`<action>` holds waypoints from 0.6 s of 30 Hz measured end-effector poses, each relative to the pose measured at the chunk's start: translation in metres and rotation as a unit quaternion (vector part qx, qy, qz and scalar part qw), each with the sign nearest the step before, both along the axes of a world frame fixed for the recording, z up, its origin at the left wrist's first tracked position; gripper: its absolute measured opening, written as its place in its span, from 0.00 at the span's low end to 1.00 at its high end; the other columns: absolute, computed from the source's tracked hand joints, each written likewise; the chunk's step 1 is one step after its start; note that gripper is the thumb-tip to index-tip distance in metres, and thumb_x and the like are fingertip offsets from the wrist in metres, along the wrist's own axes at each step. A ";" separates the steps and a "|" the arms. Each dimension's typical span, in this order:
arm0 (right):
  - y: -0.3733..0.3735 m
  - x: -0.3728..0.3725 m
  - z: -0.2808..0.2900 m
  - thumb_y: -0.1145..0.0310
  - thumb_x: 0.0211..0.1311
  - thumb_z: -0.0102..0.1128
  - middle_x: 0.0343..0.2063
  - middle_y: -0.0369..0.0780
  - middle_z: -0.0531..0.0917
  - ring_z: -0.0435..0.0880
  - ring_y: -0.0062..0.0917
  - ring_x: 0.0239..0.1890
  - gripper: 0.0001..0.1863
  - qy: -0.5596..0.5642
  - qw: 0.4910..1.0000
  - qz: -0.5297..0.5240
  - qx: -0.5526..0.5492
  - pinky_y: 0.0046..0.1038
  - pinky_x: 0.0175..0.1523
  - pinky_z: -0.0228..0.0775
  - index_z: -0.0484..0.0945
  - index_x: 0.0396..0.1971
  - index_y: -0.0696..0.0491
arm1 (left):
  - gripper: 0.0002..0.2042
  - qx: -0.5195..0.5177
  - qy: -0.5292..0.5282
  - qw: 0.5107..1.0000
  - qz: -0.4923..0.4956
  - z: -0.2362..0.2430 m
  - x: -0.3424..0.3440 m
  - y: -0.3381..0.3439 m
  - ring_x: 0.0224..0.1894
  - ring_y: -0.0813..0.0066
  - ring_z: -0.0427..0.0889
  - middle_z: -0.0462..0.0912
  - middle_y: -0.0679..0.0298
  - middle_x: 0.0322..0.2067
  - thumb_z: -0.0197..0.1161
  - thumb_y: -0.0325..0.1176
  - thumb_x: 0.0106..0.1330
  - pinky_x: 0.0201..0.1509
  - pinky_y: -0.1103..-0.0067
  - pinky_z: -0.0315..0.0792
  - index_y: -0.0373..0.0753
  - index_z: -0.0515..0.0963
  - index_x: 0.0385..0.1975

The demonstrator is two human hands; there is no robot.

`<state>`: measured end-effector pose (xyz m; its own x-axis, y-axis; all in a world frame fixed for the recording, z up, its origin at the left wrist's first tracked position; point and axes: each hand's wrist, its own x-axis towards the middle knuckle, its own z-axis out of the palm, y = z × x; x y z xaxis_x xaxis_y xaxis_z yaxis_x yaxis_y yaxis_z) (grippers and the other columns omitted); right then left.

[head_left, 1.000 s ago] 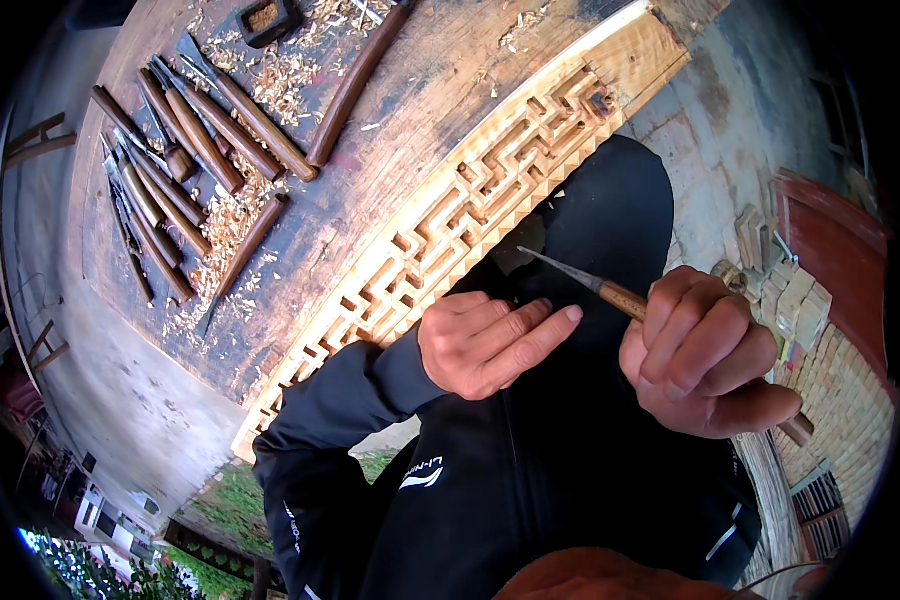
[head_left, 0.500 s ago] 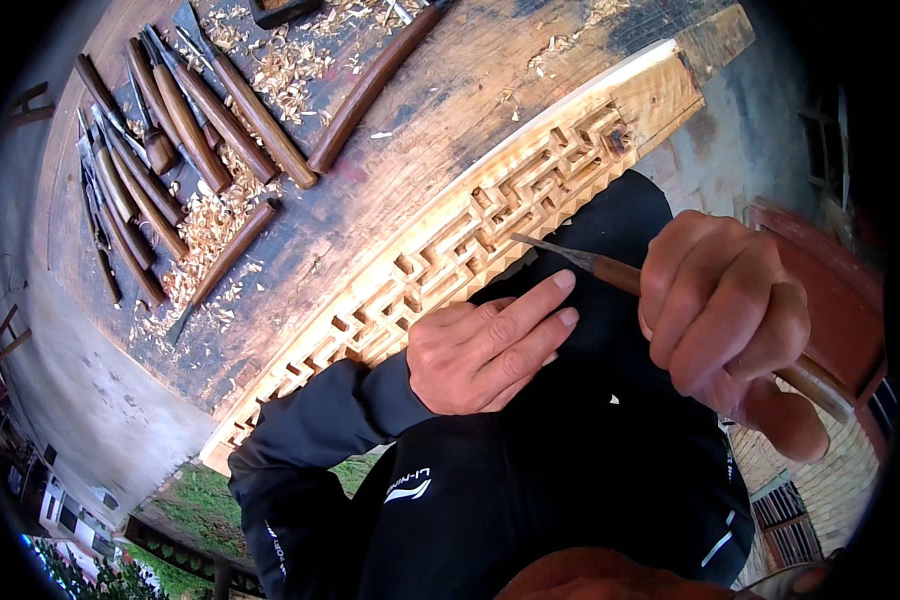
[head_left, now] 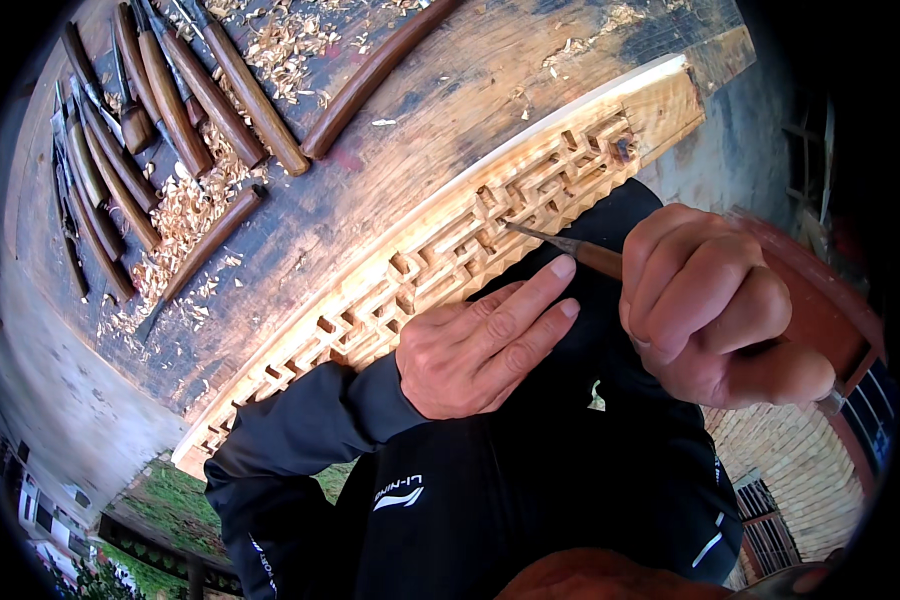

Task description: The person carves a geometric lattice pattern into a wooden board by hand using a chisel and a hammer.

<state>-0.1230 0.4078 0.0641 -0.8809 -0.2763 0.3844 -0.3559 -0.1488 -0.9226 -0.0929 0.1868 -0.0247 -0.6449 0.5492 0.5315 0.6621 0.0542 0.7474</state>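
Observation:
A long pale wooden board (head_left: 530, 140), carved with a stepped lattice pattern, lies aslant along the table's near edge. My right hand (head_left: 710, 300) is closed round the wooden handle of a carving chisel (head_left: 592, 258). The chisel's thin metal blade points left, and its tip meets the carved lattice near the board's middle. My left hand (head_left: 480, 345) rests at the board's near edge with fingers stretched out. Its fingertips lie just below the chisel's blade; whether they touch it I cannot tell.
Several wooden-handled chisels (head_left: 175, 110) lie in a row at the table's far left among curled wood shavings (head_left: 185, 205). A single chisel (head_left: 210, 245) lies apart, nearer the board. A curved dark wooden handle (head_left: 370, 85) rests at the table's (head_left: 420, 150) far middle.
My right hand has shifted slightly left and tilted, bringing the chisel's tip a little further into the lattice. My left hand stays almost in place. The whole view has shifted slightly.

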 end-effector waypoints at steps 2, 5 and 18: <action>-0.001 0.001 -0.003 0.26 0.80 0.34 0.23 0.32 0.80 0.73 0.17 0.16 0.38 -0.005 1.000 -0.007 -0.017 0.20 0.23 0.61 0.65 0.23 0.46 | 0.23 -0.005 0.007 1.000 0.000 0.000 0.000 -0.001 0.45 0.60 0.95 0.86 0.40 0.60 0.80 0.27 0.57 0.38 0.78 0.86 0.33 0.88 0.55; -0.014 0.000 -0.007 0.29 0.82 0.34 0.23 0.32 0.79 0.72 0.17 0.16 0.36 0.013 0.997 -0.043 -0.070 0.20 0.22 0.60 0.65 0.22 0.45 | 0.23 -0.012 -0.008 1.000 0.003 0.003 0.000 -0.004 0.46 0.60 0.95 0.86 0.40 0.61 0.79 0.26 0.56 0.38 0.78 0.87 0.33 0.88 0.54; -0.017 -0.002 -0.008 0.36 0.85 0.32 0.23 0.31 0.72 0.75 0.18 0.19 0.30 -0.004 0.999 -0.031 -0.028 0.19 0.18 0.61 0.63 0.25 0.40 | 0.20 -0.002 -0.005 1.000 0.026 0.000 0.001 -0.002 0.46 0.62 0.94 0.85 0.39 0.61 0.73 0.24 0.59 0.38 0.79 0.86 0.34 0.88 0.54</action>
<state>-0.1250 0.3910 0.0564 -0.8990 -0.1991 0.3901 -0.3585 -0.1771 -0.9166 -0.0921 0.1853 -0.0243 -0.6775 0.5168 0.5233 0.6512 0.0908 0.7535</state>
